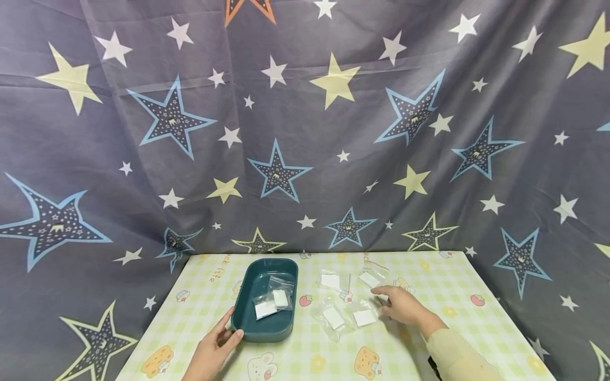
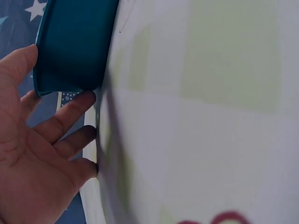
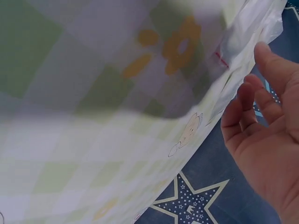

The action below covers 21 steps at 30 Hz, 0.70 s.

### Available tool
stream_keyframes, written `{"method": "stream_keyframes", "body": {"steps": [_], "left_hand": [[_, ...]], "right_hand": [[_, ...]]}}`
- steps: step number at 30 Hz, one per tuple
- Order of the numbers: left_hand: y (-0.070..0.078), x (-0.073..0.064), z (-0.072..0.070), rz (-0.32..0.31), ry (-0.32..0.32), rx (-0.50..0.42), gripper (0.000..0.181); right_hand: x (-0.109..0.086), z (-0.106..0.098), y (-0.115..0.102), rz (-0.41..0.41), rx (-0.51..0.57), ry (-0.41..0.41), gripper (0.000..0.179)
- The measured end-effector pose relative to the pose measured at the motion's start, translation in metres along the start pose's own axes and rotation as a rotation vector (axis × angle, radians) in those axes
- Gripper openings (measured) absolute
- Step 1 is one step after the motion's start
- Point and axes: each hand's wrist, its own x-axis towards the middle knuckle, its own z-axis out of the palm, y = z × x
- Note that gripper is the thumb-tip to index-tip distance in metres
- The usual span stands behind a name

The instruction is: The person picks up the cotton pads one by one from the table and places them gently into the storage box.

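A dark teal plastic tray [image 1: 268,335] stands on the left half of the table. My left hand [image 1: 216,346] grips its near left corner, thumb on the front side and fingers along the left; the left wrist view shows the thumb at the rim of the tray [image 2: 74,46]. Two small clear zip bags with white blocks [image 1: 274,304] lie inside it. Right of the tray, several similar bags lie spread out, one being a near bag [image 1: 364,317]. Over the right-hand ones hovers my right hand [image 1: 402,305], fingers loosely bent, holding nothing; a clear bag [image 3: 252,28] shows beyond its fingertips.
A green checked cloth with cartoon prints [image 1: 295,365] covers the table [image 1: 452,296]. Behind it and at both sides hangs a grey curtain [image 1: 305,121] with stars. The farthest bag [image 1: 369,278] and another bag [image 1: 330,280] lie toward the back.
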Motion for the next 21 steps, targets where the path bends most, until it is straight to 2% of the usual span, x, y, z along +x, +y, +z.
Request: {"method": "stream_keyframes", "body": {"steps": [4,10,21], "left_hand": [[0.001,-0.001,-0.002,0.012,0.005,0.005,0.088],[-0.001,-0.002,-0.001,0.031,0.024,-0.009,0.082],[-0.003,-0.004,-0.002,0.040,0.027,-0.010,0.079]], "right_hand": [[0.003,0.002,0.002,-0.022,-0.029,-0.048,0.061],[0.006,0.009,0.000,-0.060,-0.114,-0.049,0.066],[0.009,0.015,-0.003,-0.043,-0.154,-0.049,0.069]]}}
